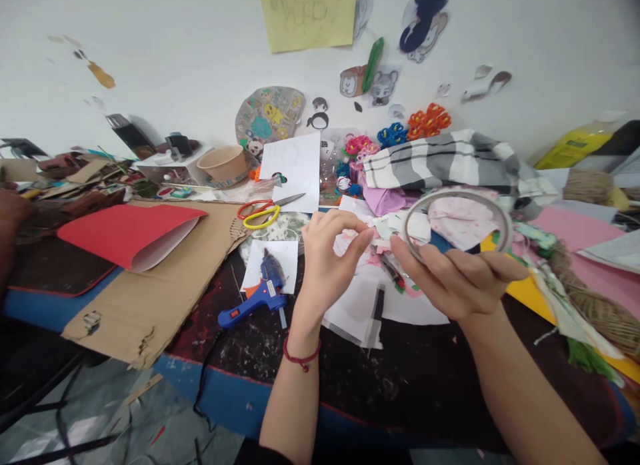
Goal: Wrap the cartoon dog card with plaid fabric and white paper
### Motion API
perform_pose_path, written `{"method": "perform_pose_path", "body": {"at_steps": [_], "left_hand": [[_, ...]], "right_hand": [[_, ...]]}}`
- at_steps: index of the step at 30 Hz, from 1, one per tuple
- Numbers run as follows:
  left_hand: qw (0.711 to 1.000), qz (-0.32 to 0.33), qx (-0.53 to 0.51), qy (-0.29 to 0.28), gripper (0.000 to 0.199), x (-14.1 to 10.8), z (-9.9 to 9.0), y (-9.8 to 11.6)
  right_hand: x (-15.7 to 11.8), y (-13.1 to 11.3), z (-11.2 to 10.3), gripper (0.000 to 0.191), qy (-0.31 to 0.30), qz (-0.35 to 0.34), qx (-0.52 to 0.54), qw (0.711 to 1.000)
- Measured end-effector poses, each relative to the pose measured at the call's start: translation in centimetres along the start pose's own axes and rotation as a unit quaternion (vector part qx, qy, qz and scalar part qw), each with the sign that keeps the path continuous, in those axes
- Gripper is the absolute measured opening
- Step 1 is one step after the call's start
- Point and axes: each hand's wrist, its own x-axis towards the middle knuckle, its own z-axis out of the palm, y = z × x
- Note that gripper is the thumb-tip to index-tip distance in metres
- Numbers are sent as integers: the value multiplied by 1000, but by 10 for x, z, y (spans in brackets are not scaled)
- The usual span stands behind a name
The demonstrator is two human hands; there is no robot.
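My right hand [453, 278] holds up a nearly used-up roll of tape [506, 222], its thin ring tilted above the fingers. To its left, my left hand [333, 258] has thumb and index finger pinched together near the roll. Whatever lies between those fingertips is too small to make out. Below the hands lie white paper sheets [353, 308] with a dark strip on one, and a clutter of pink and white scraps. Left of my left wrist, a blue glue gun [253, 302] rests on a small white paper [287, 255].
Red- and yellow-handled scissors [263, 215] lie behind the glue gun. A red paper pocket [133, 235] sits on cardboard [117, 315] at left, near another person's hand [15, 212]. Checked cloth [450, 162], twine [590, 298] and yarn flowers [427, 122] fill the back and right.
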Motion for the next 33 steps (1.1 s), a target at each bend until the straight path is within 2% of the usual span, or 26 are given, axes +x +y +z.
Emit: {"method": "perform_pose_path", "body": {"at_steps": [2,4,7,11,13,16,18,21,23,27,29,31,33], "left_hand": [[1000,-6,-6,-3,14,0,0,-1],[1000,-14,-9,-2,15,0,0,-2],[1000,-16,-18,6,16,0,0,-4],[999,-18,-25,36,17,0,-1,-9],[997,-42,-14,64,18,0,-1,-14],[985,-113,24,132,19,0,0,-19],[974,-155,56,158,26,0,1,-21],[967,-178,119,137,47,-2,3,-22],[966,-164,160,121,51,-3,4,-22],[968,-123,191,111,17,-5,5,-25],[964,-145,197,102,27,-5,6,-25],[964,-151,191,102,39,-5,5,-25],[970,-118,178,114,24,-5,5,-25]], "right_hand": [[0,0,0,18,-51,53,65,995],[1,1,0,18,-74,84,110,988],[2,1,0,20,-86,113,152,978],[-3,1,1,21,-82,129,159,975],[-9,0,2,19,-86,146,157,973],[-20,0,5,17,-80,170,161,969],[-24,0,5,17,-61,160,154,973],[-20,0,3,20,-43,127,111,985],[-15,1,3,22,-27,105,86,990],[-5,1,11,19,55,71,28,996],[-1,1,18,10,52,104,28,993],[4,-1,23,7,19,157,83,984],[9,-4,25,10,-12,203,165,965]]}}
